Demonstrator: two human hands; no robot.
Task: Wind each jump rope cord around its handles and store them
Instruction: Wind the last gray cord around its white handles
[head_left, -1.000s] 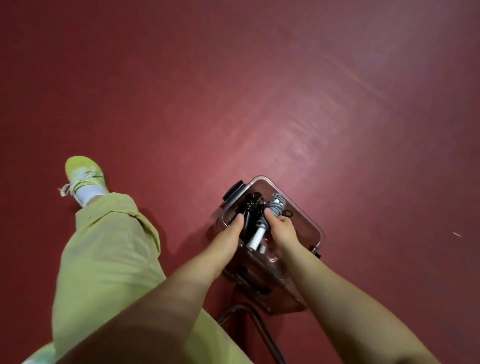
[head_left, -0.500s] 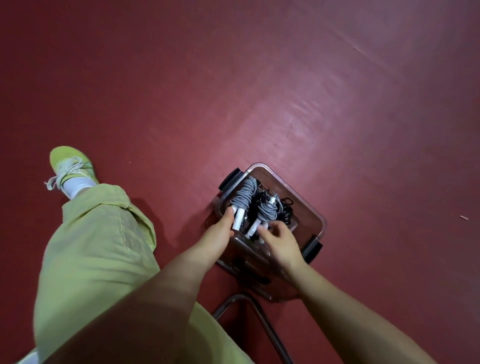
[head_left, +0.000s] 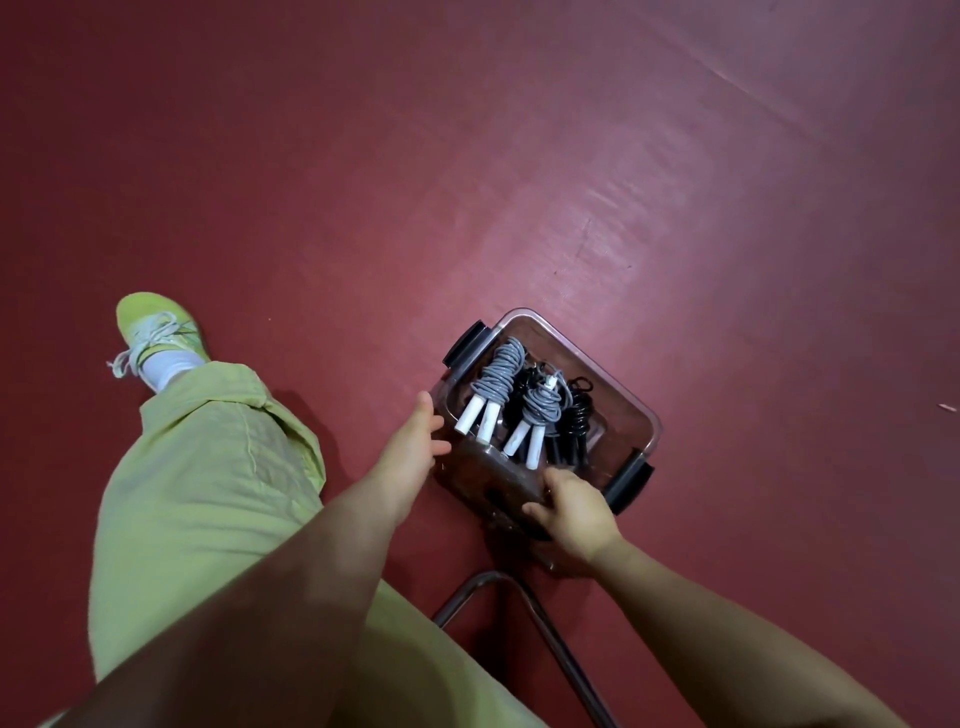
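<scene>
Change: both hands have left the ropes and moved to the box's outside.
Box: clear rectangular plastic storage box (head_left: 641, 415) with black latches, on red floor (head_left: 623, 156), seemingly being steadied or readied for lifting.
Contents: two grey-corded, white-handled jump ropes (head_left: 493, 387), wound, at 10 o'clock; black ropes (head_left: 576, 415) at 3 o'clock.
Left hand (head_left: 413, 444): fingers loosely spread, touching the wall at 9 o'clock.
Right hand (head_left: 576, 512): fingers curled, gripping the near wall at 6 o'clock.

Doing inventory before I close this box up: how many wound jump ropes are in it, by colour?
Grey ropes with white handles: 2, one beside the other
Black ropes: at least 1; the black tangle is too dark to separate
Total: at least 3 in the clear box
</scene>
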